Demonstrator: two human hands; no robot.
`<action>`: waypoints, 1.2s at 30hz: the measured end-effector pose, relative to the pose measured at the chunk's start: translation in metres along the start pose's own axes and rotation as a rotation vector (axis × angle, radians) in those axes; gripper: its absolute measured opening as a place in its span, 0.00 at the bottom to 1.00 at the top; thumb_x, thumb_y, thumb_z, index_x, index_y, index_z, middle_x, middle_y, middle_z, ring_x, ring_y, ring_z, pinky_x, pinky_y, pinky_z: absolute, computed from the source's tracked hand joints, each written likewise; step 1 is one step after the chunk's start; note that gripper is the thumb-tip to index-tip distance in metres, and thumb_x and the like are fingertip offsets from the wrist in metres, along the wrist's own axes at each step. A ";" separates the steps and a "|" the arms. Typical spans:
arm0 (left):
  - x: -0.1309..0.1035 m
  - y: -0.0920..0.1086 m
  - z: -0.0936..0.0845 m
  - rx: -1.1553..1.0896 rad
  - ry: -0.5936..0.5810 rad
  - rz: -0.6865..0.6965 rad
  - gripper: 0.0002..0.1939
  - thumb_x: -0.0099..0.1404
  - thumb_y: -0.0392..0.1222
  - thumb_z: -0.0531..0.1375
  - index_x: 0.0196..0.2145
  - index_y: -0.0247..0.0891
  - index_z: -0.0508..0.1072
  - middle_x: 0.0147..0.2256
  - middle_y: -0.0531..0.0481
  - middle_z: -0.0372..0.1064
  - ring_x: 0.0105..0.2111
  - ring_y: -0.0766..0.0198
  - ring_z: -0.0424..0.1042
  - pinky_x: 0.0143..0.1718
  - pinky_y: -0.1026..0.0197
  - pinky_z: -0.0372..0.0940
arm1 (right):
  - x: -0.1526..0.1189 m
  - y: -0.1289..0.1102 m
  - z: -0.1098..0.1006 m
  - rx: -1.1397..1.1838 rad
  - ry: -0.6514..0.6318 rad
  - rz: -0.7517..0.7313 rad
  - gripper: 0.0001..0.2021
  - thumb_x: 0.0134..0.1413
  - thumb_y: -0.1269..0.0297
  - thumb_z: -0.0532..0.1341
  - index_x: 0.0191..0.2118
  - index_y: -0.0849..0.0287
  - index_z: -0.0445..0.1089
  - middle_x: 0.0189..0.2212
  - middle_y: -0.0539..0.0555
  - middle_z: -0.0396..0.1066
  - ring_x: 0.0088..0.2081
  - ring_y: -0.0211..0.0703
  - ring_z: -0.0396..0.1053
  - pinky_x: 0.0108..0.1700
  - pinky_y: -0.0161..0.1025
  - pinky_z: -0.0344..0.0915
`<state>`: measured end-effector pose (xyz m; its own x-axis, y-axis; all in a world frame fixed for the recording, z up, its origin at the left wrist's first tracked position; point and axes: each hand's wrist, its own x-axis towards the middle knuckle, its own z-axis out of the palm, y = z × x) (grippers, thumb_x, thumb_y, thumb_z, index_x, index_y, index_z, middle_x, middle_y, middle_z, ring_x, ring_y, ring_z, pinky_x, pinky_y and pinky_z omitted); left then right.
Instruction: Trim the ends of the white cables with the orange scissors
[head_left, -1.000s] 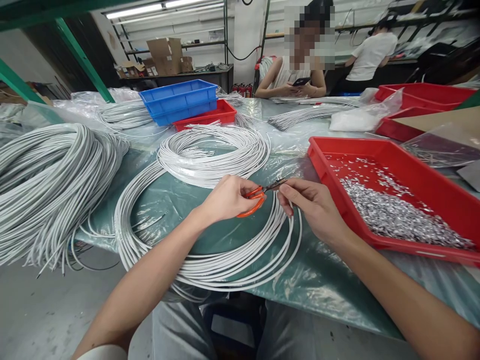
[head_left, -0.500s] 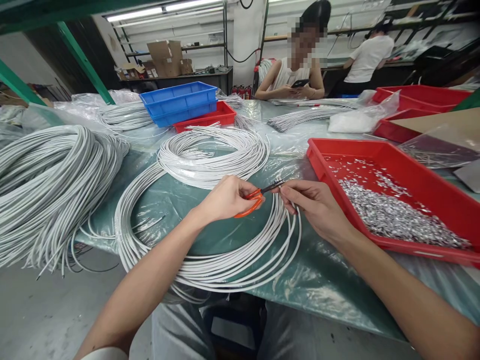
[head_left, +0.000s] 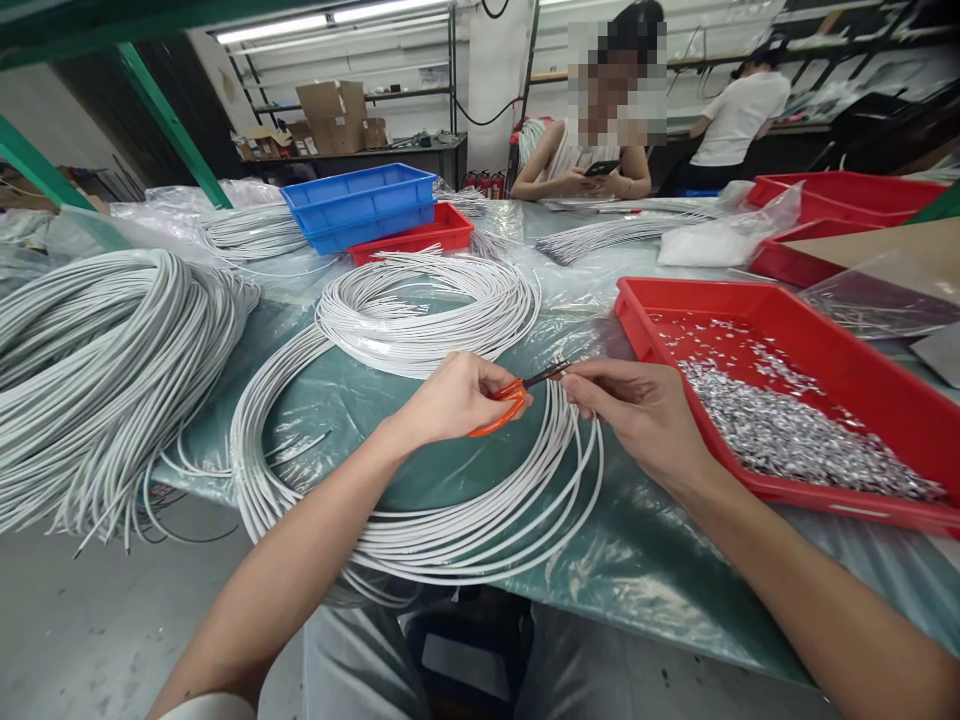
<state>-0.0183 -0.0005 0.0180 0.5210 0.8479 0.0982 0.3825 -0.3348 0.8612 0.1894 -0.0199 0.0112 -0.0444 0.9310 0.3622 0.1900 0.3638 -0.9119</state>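
Observation:
My left hand [head_left: 469, 397] is closed around the orange handles of a small pair of scissors [head_left: 510, 402], whose dark blades point right. At the blade tips, the thumb and index finger of my right hand [head_left: 637, 410] are pinched together. A white cable [head_left: 598, 460] runs up from the outer side of the coil into that hand; its end is hidden by the fingers. Beneath both hands lies a large loose coil of white cables [head_left: 450, 545], with several ends gathered near the blades.
A red tray [head_left: 795, 300] of small silvery metal pieces stands right. Behind the hands lies a smaller white coil [head_left: 427, 335]; a thick cable bundle [head_left: 112, 370] hangs over the left edge. Blue bins [head_left: 360, 205] stand farther back. Across the table, a person [head_left: 585, 160] holds a phone.
The fingers of my right hand have shifted slightly and curled in more at the scissor tips. My left hand and the scissors are almost still.

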 end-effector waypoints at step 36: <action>-0.001 0.008 0.013 -0.173 0.017 -0.031 0.20 0.55 0.53 0.66 0.20 0.33 0.67 0.19 0.56 0.58 0.20 0.74 0.54 0.21 0.67 0.48 | -0.011 0.005 0.012 -0.032 0.217 -0.061 0.06 0.52 0.60 0.67 0.32 0.56 0.76 0.26 0.51 0.74 0.26 0.40 0.68 0.30 0.38 0.66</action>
<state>-0.0061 -0.0093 0.0180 0.4973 0.8641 0.0771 0.2610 -0.2338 0.9366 0.1790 -0.0274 0.0000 0.1542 0.8784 0.4523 0.2243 0.4147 -0.8819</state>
